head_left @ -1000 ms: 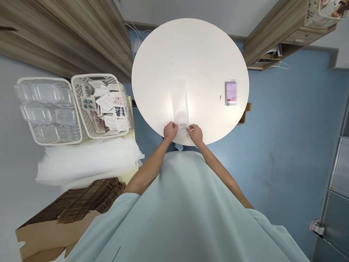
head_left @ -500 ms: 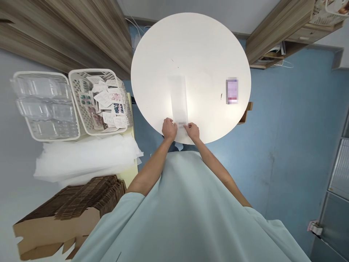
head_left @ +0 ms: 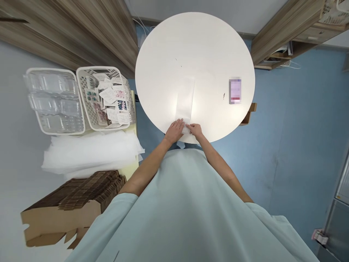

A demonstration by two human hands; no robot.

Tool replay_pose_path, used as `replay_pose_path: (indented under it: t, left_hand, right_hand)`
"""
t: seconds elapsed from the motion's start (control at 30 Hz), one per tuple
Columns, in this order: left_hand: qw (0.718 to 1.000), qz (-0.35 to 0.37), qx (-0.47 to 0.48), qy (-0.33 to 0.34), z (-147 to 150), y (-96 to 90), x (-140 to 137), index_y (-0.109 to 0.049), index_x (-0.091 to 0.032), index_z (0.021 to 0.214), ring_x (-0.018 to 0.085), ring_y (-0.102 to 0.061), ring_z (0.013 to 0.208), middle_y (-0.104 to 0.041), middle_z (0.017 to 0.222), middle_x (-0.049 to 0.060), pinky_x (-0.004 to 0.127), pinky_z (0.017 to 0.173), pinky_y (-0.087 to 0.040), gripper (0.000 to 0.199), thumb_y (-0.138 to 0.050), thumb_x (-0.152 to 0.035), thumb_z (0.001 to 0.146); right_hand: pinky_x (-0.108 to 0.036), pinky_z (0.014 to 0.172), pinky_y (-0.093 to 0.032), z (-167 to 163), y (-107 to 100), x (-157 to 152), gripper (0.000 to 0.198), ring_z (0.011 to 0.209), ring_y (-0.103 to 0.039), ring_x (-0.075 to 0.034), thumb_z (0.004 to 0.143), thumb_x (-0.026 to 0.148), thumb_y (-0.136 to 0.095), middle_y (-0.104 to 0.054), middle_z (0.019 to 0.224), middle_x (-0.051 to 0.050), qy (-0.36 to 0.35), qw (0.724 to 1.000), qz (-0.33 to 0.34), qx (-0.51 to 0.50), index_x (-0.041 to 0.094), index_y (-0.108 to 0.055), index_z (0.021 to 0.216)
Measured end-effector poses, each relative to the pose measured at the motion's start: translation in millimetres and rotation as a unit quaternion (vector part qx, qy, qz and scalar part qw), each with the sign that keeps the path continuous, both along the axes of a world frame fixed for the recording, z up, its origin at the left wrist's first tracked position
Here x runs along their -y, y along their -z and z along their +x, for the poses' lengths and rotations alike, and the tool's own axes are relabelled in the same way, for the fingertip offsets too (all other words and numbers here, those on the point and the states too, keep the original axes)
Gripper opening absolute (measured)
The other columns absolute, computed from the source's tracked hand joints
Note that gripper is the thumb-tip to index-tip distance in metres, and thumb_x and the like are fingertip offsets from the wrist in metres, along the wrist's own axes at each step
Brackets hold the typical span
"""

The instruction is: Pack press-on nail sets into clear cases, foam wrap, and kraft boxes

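A long strip of translucent white wrapping sheet [head_left: 185,98] lies on the round white table [head_left: 218,47], its near end at the table's front edge and tilted slightly to the right. Across that near end my left hand [head_left: 175,131] lies flat, fingers stretched out and close together. Just to its right, my right hand [head_left: 194,130] pinches the edge of the strip between thumb and forefinger. The fingers cover part of the near end, so its exact folds are hidden.
A blurred purple item [head_left: 235,90] lies at the table's right. On the left stand a basket [head_left: 94,122] of blister cards and another basket [head_left: 49,131] of clear plastic trays. Below them are stacked white sheets [head_left: 92,151] and flattened brown cardboard boxes [head_left: 62,222].
My left hand has gone from gripping the strip's near end to lying flat on it. The strip now slants to the right. The whole view has shifted slightly.
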State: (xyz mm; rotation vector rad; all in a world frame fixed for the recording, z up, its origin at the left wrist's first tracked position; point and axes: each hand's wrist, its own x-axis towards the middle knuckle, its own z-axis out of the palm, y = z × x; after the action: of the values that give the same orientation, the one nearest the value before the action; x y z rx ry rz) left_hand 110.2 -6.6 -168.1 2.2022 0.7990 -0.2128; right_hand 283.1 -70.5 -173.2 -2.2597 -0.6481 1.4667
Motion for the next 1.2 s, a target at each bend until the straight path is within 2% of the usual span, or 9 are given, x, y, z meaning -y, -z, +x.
replay_pose_path:
  t: [0.13,0.23,0.3,0.37,0.47,0.6,0.77,1.0,1.2]
  left_hand:
    - [1.0,-0.008,-0.011,-0.015,3.3,-3.3,2.1,-0.049,-0.015,0.161,0.036,-0.04,0.16,-0.045,0.171,0.021,0.058,0.132,-0.028,0.074,-0.054,-0.009,0.088]
    - [1.0,0.0,-0.022,-0.016,3.2,-6.8,3.7,-0.055,-0.016,0.155,0.038,-0.047,0.153,-0.049,0.167,0.021,0.056,0.129,-0.033,0.071,-0.058,-0.007,0.085]
    - [0.999,0.009,-0.039,-0.014,2.4,-10.6,4.1,-0.057,-0.017,0.151,0.038,-0.054,0.145,-0.05,0.163,0.02,0.054,0.124,-0.039,0.067,-0.059,-0.007,0.085]
    - [0.998,0.014,-0.061,-0.009,1.5,-15.1,3.7,-0.059,-0.019,0.148,0.038,-0.061,0.134,-0.052,0.159,0.018,0.052,0.116,-0.047,0.063,-0.06,-0.008,0.086]
    - [0.997,0.006,-0.077,-0.011,0.3,-21.0,2.4,-0.059,-0.021,0.147,0.035,-0.064,0.125,-0.053,0.154,0.016,0.049,0.109,-0.053,0.06,-0.063,-0.011,0.087]
    - [0.996,-0.024,-0.077,-0.031,-1.2,-24.1,0.6,-0.06,-0.023,0.147,0.033,-0.064,0.125,-0.053,0.153,0.014,0.045,0.104,-0.056,0.06,-0.065,-0.013,0.088]
    - [0.993,-0.064,-0.06,-0.083,-2.9,-21.9,-0.5,-0.063,-0.026,0.146,0.029,-0.069,0.119,-0.055,0.152,0.01,0.041,0.102,-0.058,0.062,-0.068,-0.014,0.086]
    - [0.965,-0.095,-0.023,-0.245,-0.8,-12.5,-7.6,-0.072,-0.024,0.129,0.029,-0.067,0.126,-0.07,0.136,0.009,0.038,0.112,-0.053,0.043,-0.075,-0.024,0.086]
    - [0.933,-0.125,-0.034,-0.336,1.8,-7.2,-20.8,-0.076,-0.023,0.112,0.026,-0.073,0.106,-0.08,0.116,0.007,0.035,0.097,-0.057,0.027,-0.073,-0.043,0.094]
  right_hand:
    - [-0.031,0.073,-0.059,6.1,-7.1,5.6,0.031,0.072,-0.075,-0.022,0.1,0.047,-0.07,-0.079,0.081,-0.007,-0.023,1.0,-0.011,0.007,0.017,-0.074,0.101]
    - [-0.037,0.09,-0.061,10.1,-18.5,13.3,0.03,0.101,-0.077,-0.027,0.107,0.034,-0.055,-0.081,0.117,-0.013,-0.109,0.987,0.038,0.108,0.017,-0.071,0.125]
    - [-0.04,0.094,-0.06,13.4,-26.6,18.0,0.043,0.12,-0.072,-0.028,0.105,0.018,-0.045,-0.068,0.148,-0.014,-0.197,0.962,0.101,0.162,0.019,-0.062,0.144]
    - [-0.041,0.094,-0.061,17.6,-32.0,20.3,0.061,0.127,-0.068,-0.028,0.098,0.006,-0.041,-0.05,0.167,-0.011,-0.291,0.93,0.147,0.168,0.022,-0.052,0.156]
    - [-0.041,0.094,-0.061,24.3,-33.0,19.1,0.069,0.128,-0.067,-0.028,0.092,0.0,-0.043,-0.046,0.171,-0.007,-0.386,0.896,0.158,0.149,0.025,-0.05,0.156]
    - [-0.042,0.093,-0.061,29.3,-25.8,18.3,0.065,0.124,-0.069,-0.03,0.09,0.003,-0.053,-0.049,0.168,-0.007,-0.438,0.878,0.143,0.133,0.025,-0.053,0.152]
    - [-0.041,0.09,-0.062,27.5,-18.8,26.0,0.058,0.123,-0.07,-0.03,0.094,0.009,-0.056,-0.047,0.17,-0.007,-0.406,0.893,0.149,0.126,0.024,-0.055,0.149]
    - [-0.041,0.094,-0.059,23.3,-17.6,23.6,0.046,0.102,-0.073,-0.025,0.106,0.026,-0.049,-0.065,0.153,-0.007,-0.297,0.939,0.14,0.101,0.027,-0.056,0.151]
    - [-0.033,0.089,-0.055,17.1,-16.7,4.7,0.039,0.092,-0.069,-0.021,0.112,0.042,-0.045,-0.071,0.138,-0.009,-0.219,0.961,0.131,0.103,0.022,-0.063,0.141]
